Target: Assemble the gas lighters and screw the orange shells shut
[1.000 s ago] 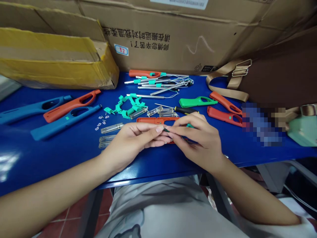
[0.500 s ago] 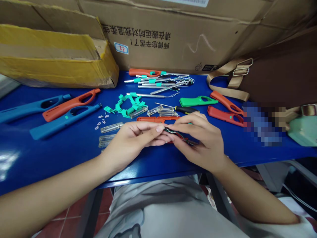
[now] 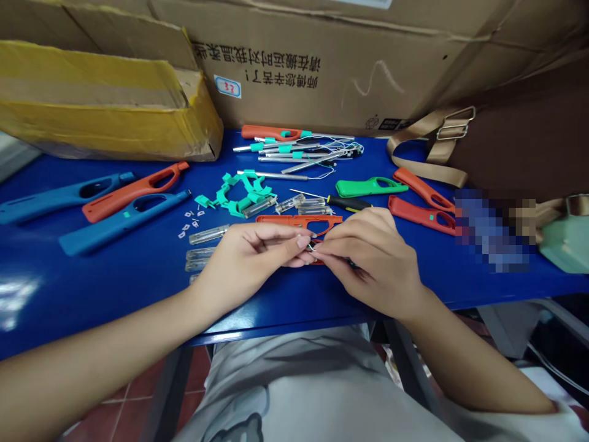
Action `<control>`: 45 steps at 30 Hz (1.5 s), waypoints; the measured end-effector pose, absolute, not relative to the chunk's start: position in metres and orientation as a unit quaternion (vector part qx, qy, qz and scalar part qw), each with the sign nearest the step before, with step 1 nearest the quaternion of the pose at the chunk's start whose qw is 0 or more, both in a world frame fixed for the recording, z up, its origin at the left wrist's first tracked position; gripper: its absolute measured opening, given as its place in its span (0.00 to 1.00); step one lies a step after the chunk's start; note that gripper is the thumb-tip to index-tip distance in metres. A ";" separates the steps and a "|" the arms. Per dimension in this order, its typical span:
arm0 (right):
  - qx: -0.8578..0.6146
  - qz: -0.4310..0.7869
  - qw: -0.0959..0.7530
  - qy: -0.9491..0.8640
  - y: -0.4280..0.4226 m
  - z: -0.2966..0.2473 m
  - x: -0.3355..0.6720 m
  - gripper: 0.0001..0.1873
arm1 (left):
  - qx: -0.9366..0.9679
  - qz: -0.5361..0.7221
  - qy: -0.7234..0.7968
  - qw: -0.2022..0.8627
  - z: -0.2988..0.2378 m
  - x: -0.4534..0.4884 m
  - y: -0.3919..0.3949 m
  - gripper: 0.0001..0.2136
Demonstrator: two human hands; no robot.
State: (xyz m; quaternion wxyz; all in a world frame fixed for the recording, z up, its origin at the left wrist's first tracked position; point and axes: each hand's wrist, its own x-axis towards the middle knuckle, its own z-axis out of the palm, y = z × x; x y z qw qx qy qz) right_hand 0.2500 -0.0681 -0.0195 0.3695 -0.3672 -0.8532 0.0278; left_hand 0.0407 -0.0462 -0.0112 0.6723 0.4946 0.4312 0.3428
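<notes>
Between thumb and fingers, my left hand [image 3: 255, 255] pinches a small black part [image 3: 311, 246], mostly covered by the fingertips. My right hand [image 3: 375, 261] is closed at the fingertips on a thin white wire [image 3: 313, 248] beside that part. Both hands nearly meet above an orange lighter shell half [image 3: 280, 220] lying on the table; more orange plastic shows just under the fingers. Left of my left hand lie clear fuel tanks [image 3: 208, 235]. Past the fingers are more clear tanks [image 3: 313, 205] and a screwdriver [image 3: 350, 203] with a black and yellow handle.
Metal lighter tubes with wires [image 3: 299, 167] are piled at the back, near green plastic pieces [image 3: 227, 199]. Blue shells [image 3: 124, 224] lie left; green [image 3: 368, 186] and red shells [image 3: 409, 210] lie right. A yellow-taped carton [image 3: 105, 132] and a strap [image 3: 421, 169] border the blue table [image 3: 115, 288].
My right fingertips have shifted slightly and now pinch the white wire close to my left thumb. The longer wire stretch seen between the hands before is now shorter. The view has moved slightly.
</notes>
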 end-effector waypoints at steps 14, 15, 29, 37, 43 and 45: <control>-0.339 0.031 0.240 -0.909 -0.058 0.000 0.253 0.05 | 0.547 0.344 0.426 0.634 -0.015 0.040 -0.049 0.07; -0.354 0.045 0.247 -0.901 -0.059 -0.001 0.252 0.04 | 0.550 0.350 0.432 0.623 -0.014 0.040 -0.049 0.07; -0.453 0.102 0.280 -0.840 -0.066 -0.020 0.246 0.06 | 0.666 0.375 0.442 0.469 -0.018 0.036 -0.051 0.07; -0.425 0.077 0.270 -0.861 -0.067 -0.021 0.248 0.06 | 0.629 0.374 0.445 0.517 -0.020 0.037 -0.047 0.08; -0.432 0.036 0.275 -0.858 -0.067 -0.020 0.249 0.08 | 0.558 0.372 0.458 0.583 -0.016 0.040 -0.044 0.11; -0.433 0.014 0.276 -0.858 -0.067 -0.020 0.249 0.08 | 0.568 0.354 0.462 0.582 -0.016 0.039 -0.045 0.11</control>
